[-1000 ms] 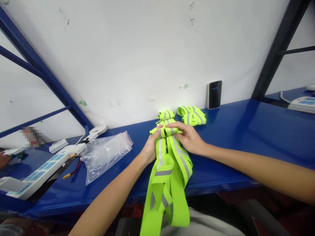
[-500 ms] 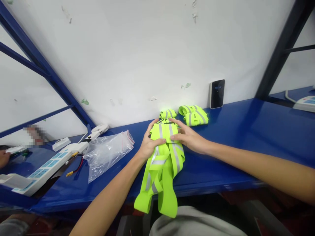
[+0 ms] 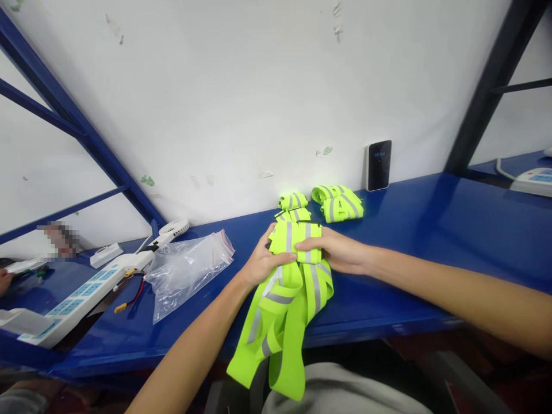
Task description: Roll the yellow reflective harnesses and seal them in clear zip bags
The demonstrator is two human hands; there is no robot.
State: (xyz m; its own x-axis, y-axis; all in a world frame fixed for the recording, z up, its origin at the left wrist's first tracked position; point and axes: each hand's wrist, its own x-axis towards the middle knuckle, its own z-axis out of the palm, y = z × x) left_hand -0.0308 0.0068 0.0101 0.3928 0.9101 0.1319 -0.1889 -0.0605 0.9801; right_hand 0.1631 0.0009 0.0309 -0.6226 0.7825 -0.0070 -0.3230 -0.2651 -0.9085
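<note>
Both my hands hold one bundle of neon-yellow reflective straps [image 3: 297, 241] with silver stripes, just above the front part of the blue table. My left hand [image 3: 261, 259] is closed on its left side, thumb across the front. On the right side my right hand [image 3: 340, 248] grips it, thumb pressed on the folded band. Long loops of strap hang below the hands, past the table's front edge. Just behind the bundle lie rolled reflective straps [image 3: 293, 201], and farther right another folded pile of straps [image 3: 342, 206].
Left of my arm lies a clear plastic bag [image 3: 185, 270]. Beside it are a white power strip [image 3: 81, 296], a small white fan [image 3: 173, 227] and a red cable with yellow connectors [image 3: 137, 293]. A black-fronted device [image 3: 378, 165] stands against the wall. Another person's hand [image 3: 5, 282] shows at far left.
The bundle has come slightly toward me, away from the rolled straps behind, which show more now. My right hand has slid around its right side, and the hanging loops have swung down and left.
</note>
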